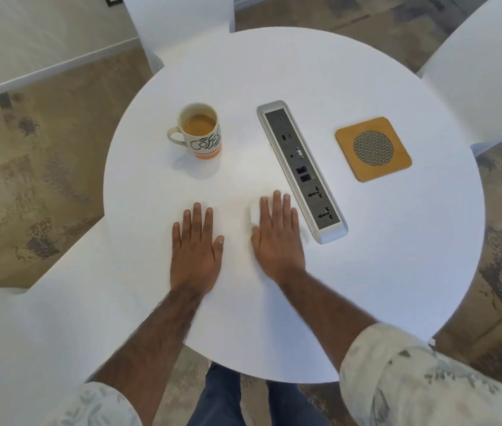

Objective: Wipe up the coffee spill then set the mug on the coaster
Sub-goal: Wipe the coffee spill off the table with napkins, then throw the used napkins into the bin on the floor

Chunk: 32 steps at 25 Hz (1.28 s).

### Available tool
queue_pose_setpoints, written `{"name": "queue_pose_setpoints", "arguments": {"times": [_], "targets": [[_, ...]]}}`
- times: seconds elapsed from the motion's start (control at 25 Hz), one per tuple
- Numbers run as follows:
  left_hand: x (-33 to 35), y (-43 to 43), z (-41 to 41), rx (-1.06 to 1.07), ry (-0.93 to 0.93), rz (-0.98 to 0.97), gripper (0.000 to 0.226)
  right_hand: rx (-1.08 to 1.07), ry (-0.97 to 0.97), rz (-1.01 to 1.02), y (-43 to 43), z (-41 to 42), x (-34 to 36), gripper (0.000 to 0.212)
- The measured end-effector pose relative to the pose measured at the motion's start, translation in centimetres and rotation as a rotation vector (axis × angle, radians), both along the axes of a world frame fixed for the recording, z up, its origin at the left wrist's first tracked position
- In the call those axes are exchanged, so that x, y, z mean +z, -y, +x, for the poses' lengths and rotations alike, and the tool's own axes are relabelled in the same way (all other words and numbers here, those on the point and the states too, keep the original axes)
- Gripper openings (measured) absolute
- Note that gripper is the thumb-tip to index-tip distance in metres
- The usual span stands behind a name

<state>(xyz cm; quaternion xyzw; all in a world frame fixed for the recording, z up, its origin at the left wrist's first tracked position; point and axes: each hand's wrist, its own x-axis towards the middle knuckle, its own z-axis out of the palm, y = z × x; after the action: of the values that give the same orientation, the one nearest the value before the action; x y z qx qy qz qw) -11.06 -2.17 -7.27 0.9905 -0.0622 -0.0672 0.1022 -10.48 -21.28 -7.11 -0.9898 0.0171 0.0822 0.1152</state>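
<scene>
Cream mug (202,133) lettered "Coffee"

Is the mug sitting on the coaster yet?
Apart. The head view shows the mug left of the socket strip and the coaster right of it, with bare table between.

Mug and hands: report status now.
Left hand flat on table, empty. Right hand pressing white tissue. Mug upright, holding coffee, off coaster. Socket strip lies between them.
</scene>
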Motion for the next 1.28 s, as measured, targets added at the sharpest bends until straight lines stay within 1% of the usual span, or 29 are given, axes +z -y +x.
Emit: {"name": "queue_pose_setpoints", "arguments": {"times": [0.12, 0.24, 0.28, 0.36, 0.44, 0.52, 0.6, 0.72, 0.76, 0.8, 0.88, 0.96, 1.0, 1.08, 1.16, 1.2, 1.24, 1.28], "targets": [[0.1, -2.1, 0.5, 0.076, -0.016, -0.009, 0.064, 0.026, 0.020, -0.013, -0.3, 4.4, 0.1, 0.065], [0.3, -4.1, 0.5, 0.120, -0.032, -0.040, 0.065, 0.057, 0.016, 0.005, -3.1, 6.4, 0.2, 0.065], [0.3, -4.7, 0.5, 0.113, -0.028, -0.065, 0.065, 0.076, 0.013, 0.012, -4.2, 6.7, 0.3, 0.065], [0.4, -5.5, 0.3, 0.111, -0.021, -0.187, 0.065, 0.128, 0.016, 0.015, -6.3, 6.7, 0.4, 0.065], [0.6, -5.8, 0.4, 0.148, -0.030, -0.340, 0.064, 0.201, 0.024, 0.029, -7.7, 5.9, 0.4, 0.066], [0.8, -5.9, 0.5, 0.168, -0.038, -0.414, 0.063, 0.315, 0.032, 0.047, -8.8, 4.2, 0.2, 0.065], [1.1, -5.8, 0.5, 0.161, -0.046, -0.435, 0.061, 0.448, 0.044, 0.071, -9.3, 2.2, 0.1, 0.064], [1.6, -5.4, 0.4, 0.112, -0.063, -0.436, 0.058, 0.676, 0.059, 0.082, -7.6, -1.4, 0.6, 0.068], [1.9, -5.1, 0.3, 0.090, -0.066, -0.428, 0.056, 0.719, 0.052, 0.086, -6.5, -2.5, 0.9, 0.070], [2.3, -4.8, 0.1, 0.067, -0.069, -0.418, 0.053, 0.716, 0.037, 0.103, -5.3, -3.5, 1.3, 0.071], [3.2, -3.9, -0.6, 0.018, -0.093, -0.429, 0.046, 0.595, -0.026, 0.192, -3.6, -4.2, 2.4, 0.070], [4.4, -2.6, -1.5, -0.026, -0.191, -0.525, 0.043, 0.425, -0.120, 0.317, -3.1, -4.1, 4.0, 0.069], [5.1, -1.8, -1.8, -0.011, -0.254, -0.610, 0.043, 0.352, -0.146, 0.382, -3.2, -3.9, 4.9, 0.069], [6.8, -0.3, -1.3, 0.130, -0.349, -0.802, 0.042, 0.235, -0.120, 0.490, -3.5, -3.7, 6.6, 0.064], [8.6, 0.7, -0.2, 0.307, -0.490, -1.002, 0.039, 0.082, -0.050, 0.590, -3.8, -3.4, 8.1, 0.047], [9.2, 0.8, 0.2, 0.349, -0.596, -1.102, 0.036, -0.040, -0.022, 0.637, -3.7, -3.1, 8.8, 0.037], [9.9, 0.8, 0.4, 0.342, -0.706, -1.181, 0.034, -0.163, 0.002, 0.653, -3.4, -2.7, 9.6, 0.027], [10.6, 0.8, 0.5, 0.308, -0.793, -1.219, 0.033, -0.264, 0.015, 0.656, -3.0, -2.4, 10.4, 0.019]]}}
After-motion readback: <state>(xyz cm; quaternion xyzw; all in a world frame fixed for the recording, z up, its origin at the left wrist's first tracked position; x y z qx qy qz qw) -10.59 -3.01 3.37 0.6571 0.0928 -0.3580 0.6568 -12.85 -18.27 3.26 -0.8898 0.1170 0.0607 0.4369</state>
